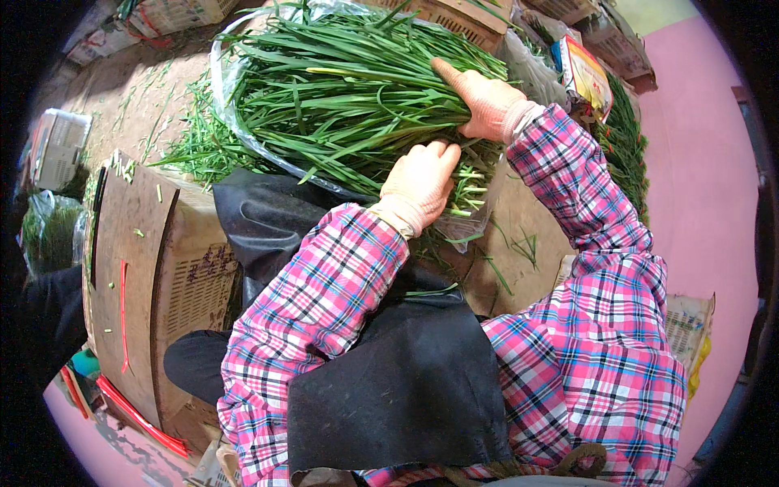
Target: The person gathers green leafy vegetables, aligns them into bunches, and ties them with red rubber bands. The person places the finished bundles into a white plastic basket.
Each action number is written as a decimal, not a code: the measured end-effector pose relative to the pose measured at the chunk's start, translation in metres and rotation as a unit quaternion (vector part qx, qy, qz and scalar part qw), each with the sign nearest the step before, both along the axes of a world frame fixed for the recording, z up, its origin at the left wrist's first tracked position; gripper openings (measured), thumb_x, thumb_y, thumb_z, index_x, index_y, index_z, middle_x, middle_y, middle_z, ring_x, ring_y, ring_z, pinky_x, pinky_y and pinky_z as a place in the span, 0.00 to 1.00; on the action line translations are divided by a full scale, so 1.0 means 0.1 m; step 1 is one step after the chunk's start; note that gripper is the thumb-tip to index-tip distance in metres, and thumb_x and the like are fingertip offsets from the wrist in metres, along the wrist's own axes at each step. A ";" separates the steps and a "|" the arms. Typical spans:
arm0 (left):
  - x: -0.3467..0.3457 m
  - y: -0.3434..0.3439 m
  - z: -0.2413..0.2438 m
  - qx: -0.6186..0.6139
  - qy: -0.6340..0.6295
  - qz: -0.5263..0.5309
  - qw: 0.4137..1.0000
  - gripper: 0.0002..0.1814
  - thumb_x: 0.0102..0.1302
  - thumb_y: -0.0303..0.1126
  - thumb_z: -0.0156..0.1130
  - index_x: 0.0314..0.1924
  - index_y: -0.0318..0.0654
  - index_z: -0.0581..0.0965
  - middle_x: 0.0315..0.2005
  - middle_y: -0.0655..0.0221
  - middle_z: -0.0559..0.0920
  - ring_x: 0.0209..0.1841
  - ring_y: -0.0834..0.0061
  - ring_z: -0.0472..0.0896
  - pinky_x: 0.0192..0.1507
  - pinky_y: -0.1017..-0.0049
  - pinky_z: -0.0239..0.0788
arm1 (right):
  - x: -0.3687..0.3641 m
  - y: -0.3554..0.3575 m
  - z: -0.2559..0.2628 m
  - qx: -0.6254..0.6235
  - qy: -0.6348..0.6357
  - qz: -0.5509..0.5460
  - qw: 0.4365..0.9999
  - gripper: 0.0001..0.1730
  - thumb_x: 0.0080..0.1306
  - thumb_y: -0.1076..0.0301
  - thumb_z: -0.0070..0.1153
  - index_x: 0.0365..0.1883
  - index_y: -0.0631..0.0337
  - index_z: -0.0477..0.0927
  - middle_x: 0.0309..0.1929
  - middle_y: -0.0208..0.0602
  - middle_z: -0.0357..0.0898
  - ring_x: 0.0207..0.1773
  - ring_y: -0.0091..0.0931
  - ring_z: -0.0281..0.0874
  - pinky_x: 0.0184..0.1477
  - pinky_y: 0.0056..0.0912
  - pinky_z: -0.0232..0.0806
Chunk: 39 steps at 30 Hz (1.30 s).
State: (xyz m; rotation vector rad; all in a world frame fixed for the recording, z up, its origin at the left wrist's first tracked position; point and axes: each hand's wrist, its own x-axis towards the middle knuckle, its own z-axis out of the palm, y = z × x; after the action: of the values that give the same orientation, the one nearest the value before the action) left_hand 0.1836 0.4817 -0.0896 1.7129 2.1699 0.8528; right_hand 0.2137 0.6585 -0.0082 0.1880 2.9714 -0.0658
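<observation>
A big heap of garlic chives [341, 91] lies before me in a clear plastic bag [222, 91], the green leaves pointing left. Their pale cut ends [471, 185] show at the lower right of the bag. My left hand [420, 182], in a pale orange work glove, is curled around chives close to these ends; its fingertips are partly hidden. Just beyond it, my right hand [490, 103], gloved alike, spans a bunch at the right side of the heap, with one finger stretched along the top. The hands are close together. The part of the bunch under them is hidden.
A wooden board [131, 268] on a plastic crate [195, 280] stands at left, bearing a red tie strip [124, 316] and stem scraps. More red strips [143, 417] lie below. Loose chives [210, 140] cover the floor beside the bag. Bundled chives [627, 146] line the pink wall [700, 164].
</observation>
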 end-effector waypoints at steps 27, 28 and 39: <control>0.12 -0.11 0.15 0.042 -0.045 -0.054 0.997 0.21 0.54 0.28 0.63 0.50 0.43 0.76 0.59 0.51 0.70 0.51 0.50 0.75 0.54 0.61 0.69 | -0.10 1.07 0.81 -0.182 0.177 -0.033 0.967 0.34 0.52 0.67 0.66 0.59 0.57 0.72 0.44 0.41 0.81 0.43 0.32 0.80 0.47 0.34 0.72; 0.10 -0.15 0.18 0.075 -0.057 -0.041 0.995 0.21 0.54 0.29 0.65 0.50 0.45 0.76 0.59 0.50 0.70 0.52 0.49 0.75 0.54 0.61 0.69 | -0.12 0.99 0.80 -0.193 0.144 -0.060 0.969 0.33 0.52 0.67 0.67 0.58 0.59 0.73 0.44 0.39 0.81 0.44 0.29 0.78 0.49 0.32 0.71; -0.06 0.12 0.20 0.242 -0.903 -0.016 0.356 0.27 0.58 0.46 0.70 0.53 0.42 0.75 0.47 0.70 0.81 0.50 0.70 0.78 0.53 0.64 0.72 | 0.49 -0.66 0.14 -0.161 0.132 -0.125 0.970 0.41 0.51 0.53 0.64 0.59 0.66 0.65 0.43 0.59 0.78 0.43 0.48 0.80 0.48 0.46 0.73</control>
State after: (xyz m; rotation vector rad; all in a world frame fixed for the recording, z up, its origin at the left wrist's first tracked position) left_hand 0.1775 0.4939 -0.0697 -0.0308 0.1711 1.8997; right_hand 0.2626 0.5928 0.0062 0.5477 3.1178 -0.6484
